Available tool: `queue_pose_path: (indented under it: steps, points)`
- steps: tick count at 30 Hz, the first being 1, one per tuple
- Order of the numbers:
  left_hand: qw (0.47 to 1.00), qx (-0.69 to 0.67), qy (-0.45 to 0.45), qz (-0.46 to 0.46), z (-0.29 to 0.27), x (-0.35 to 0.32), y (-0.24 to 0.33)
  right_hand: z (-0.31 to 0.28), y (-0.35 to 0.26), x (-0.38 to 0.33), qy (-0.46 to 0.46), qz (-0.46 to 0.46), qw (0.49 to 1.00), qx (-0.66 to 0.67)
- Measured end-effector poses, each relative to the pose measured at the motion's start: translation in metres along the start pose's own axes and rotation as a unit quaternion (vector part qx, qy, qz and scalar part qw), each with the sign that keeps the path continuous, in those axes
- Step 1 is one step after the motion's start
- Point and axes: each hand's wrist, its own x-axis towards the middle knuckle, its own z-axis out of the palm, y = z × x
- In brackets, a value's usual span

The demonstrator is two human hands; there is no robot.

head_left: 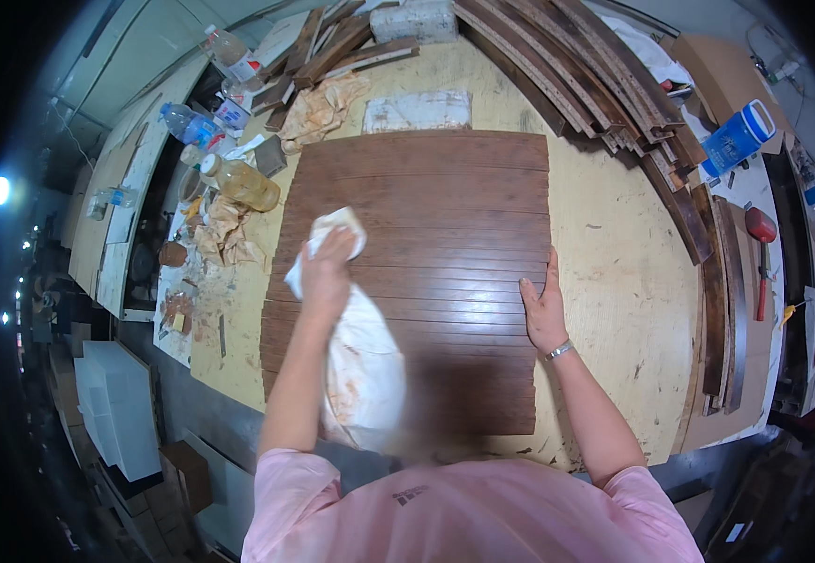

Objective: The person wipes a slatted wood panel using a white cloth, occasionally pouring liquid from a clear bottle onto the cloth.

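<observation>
A large dark brown panel of joined wooden strips (417, 202) lies flat on the pale workbench top. Bunched under my left hand (327, 274) is a white cloth (367, 361), pressed on the panel's left part; its stained length trails toward my body past the near edge. My right hand (542, 310) rests at the panel's right edge, thumb on the surface and fingers stretched along the side. A metal band circles that wrist. Light glares off the strips between my hands, and a blurred dark shadow covers the panel's near middle.
Curved stacks of wood strips (576, 70) fill the far right, with more strips (726, 310) below. A red-headed mallet (760, 225) and blue jug (738, 139) stand right. Bottles, including one of yellowish liquid (243, 183), and crumpled paper (229, 232) sit left. A wrapped block (417, 112) lies beyond the panel.
</observation>
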Motion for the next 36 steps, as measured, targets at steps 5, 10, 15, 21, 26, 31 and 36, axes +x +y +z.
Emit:
queue_pose_path:
  steps: [5, 10, 15, 21, 26, 31, 36]
  points:
    - [0.944, -0.196, 0.041, -0.262, -0.058, -0.051, -0.112, 0.003, 0.005, 0.004, 0.001, -0.01, 1.0, 0.0]
    - [0.748, -0.592, 0.133, -0.271, -0.115, -0.083, -0.152, 0.005, 0.007, 0.008, 0.01, 0.004, 0.999, -0.045]
    - [0.647, -0.721, 0.064, -0.24, -0.111, -0.064, -0.177, -0.007, 0.014, 0.01, 0.053, -0.02, 0.975, -0.216]
    - [0.502, -0.839, -0.055, -0.203, -0.091, -0.04, -0.209, 0.059, -0.066, 0.023, 0.174, -0.12, 0.911, -0.354]
    - [0.458, -0.862, -0.057, -0.212, -0.096, -0.034, -0.23, 0.208, -0.133, 0.06, 0.037, -0.174, 0.93, -0.322]
    - [0.458, -0.856, -0.013, -0.24, -0.1, -0.032, -0.278, 0.363, -0.183, 0.108, -0.083, -0.178, 0.968, -0.158]
    - [0.438, -0.862, 0.059, -0.249, -0.117, -0.028, -0.291, 0.441, -0.235, 0.148, -0.039, -0.126, 0.991, -0.007]
